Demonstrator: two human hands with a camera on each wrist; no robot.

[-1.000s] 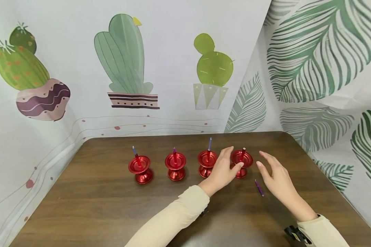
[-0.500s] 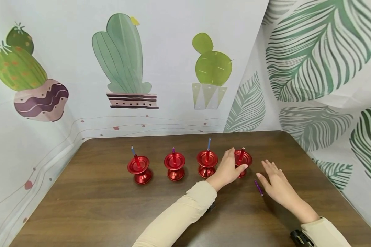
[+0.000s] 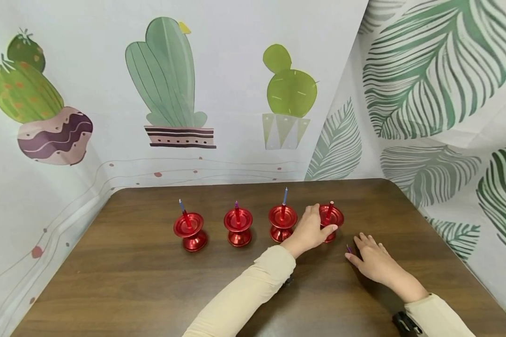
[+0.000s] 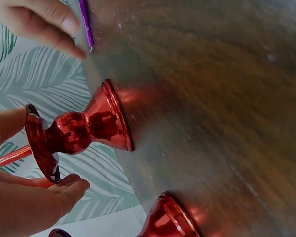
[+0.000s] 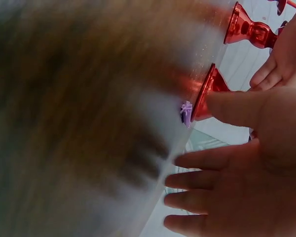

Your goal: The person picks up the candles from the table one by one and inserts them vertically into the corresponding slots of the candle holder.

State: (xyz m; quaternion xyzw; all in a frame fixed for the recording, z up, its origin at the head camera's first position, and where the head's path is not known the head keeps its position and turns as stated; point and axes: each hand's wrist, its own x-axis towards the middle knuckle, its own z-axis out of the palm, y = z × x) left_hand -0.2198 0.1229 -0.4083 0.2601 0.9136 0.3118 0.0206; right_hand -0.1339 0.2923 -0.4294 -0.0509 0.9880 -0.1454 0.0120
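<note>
My left hand (image 3: 309, 231) grips the dish of the rightmost red candle holder (image 3: 336, 216), thumb on one side of the rim and fingers on the other. A red tube (image 4: 15, 155) rises from that dish with no candle showing in it. My right hand (image 3: 379, 262) is low over the table with its fingers straight and spread. Under its thumb side lies a purple candle (image 4: 87, 22), mostly hidden from the head view. The candle's pale purple end (image 5: 186, 113) shows close to the holder's foot in the right wrist view.
Three more red holders stand in a row to the left: one bears a tilted blue candle (image 3: 182, 205), another a purple candle (image 3: 237, 205), the nearest an upright blue candle (image 3: 285, 195). A printed cloth (image 3: 236, 93) hangs behind the brown table (image 3: 130, 281).
My right hand has come down toward the table, over the loose purple candle. My left hand has moved slightly right and down onto the rightmost candle holder.
</note>
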